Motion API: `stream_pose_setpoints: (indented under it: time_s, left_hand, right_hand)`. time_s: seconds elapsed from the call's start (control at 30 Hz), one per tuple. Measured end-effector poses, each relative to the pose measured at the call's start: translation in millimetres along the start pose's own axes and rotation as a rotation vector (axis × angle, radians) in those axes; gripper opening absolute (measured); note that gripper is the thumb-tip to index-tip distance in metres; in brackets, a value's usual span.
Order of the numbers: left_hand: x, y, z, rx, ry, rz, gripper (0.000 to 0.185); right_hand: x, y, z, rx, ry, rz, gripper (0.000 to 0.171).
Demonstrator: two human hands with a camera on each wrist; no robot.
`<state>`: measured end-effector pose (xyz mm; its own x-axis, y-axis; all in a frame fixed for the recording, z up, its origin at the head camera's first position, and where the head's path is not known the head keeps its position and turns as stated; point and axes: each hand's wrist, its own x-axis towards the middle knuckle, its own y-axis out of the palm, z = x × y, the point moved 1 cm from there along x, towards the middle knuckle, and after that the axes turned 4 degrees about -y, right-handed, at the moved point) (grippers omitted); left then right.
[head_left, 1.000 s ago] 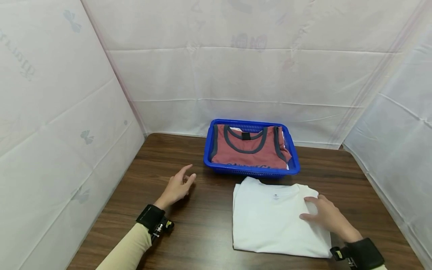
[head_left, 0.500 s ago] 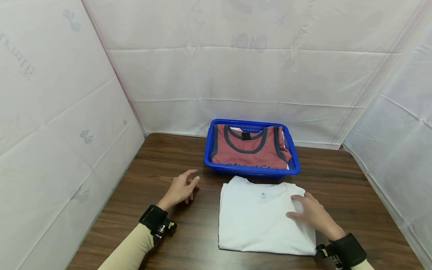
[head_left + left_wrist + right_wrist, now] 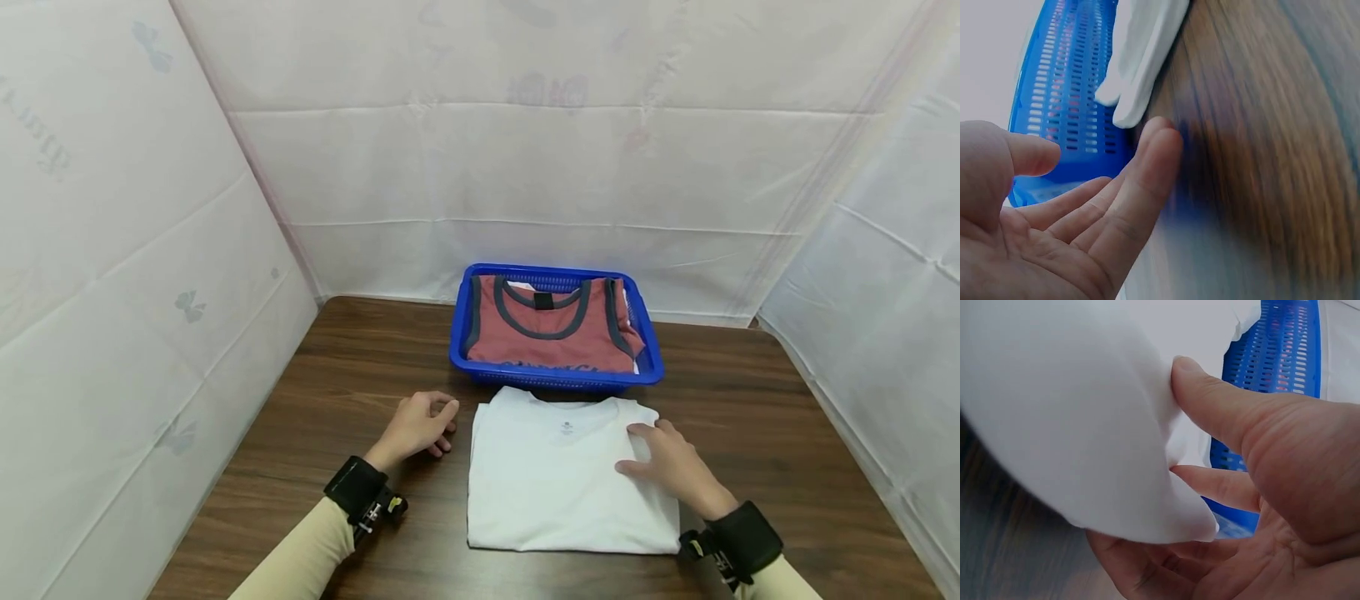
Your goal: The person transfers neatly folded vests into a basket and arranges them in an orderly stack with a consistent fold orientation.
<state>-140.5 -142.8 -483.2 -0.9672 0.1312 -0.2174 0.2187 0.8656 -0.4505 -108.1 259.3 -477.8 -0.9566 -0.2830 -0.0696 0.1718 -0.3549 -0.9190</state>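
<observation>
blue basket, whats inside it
The blue basket holds a folded red tank top with dark trim; a white edge peeks out beside it. Anything beneath is covered.

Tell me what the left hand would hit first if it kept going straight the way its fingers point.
Most likely the folded white T-shirt: the left hand rests on the table with fingertips aimed toward the shirt's near left edge. The blue basket lies just beyond; exact heading is hard to judge.

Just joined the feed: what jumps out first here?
A folded white cotton T-shirt lies mid-table on the dark wooden table, the right hand on its right edge. Behind it sits a blue perforated plastic basket holding a red tank top. The left hand rests beside the shirt.
</observation>
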Motion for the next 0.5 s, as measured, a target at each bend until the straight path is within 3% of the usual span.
stream_pose_setpoints:
  time_s: [0.5]
  left_hand:
    - [1.7,21.1,-5.6,0.035,0.068,0.025,0.035]
  right_hand:
    - [7,5,6,0.015,-0.003,-0.017,0.065]
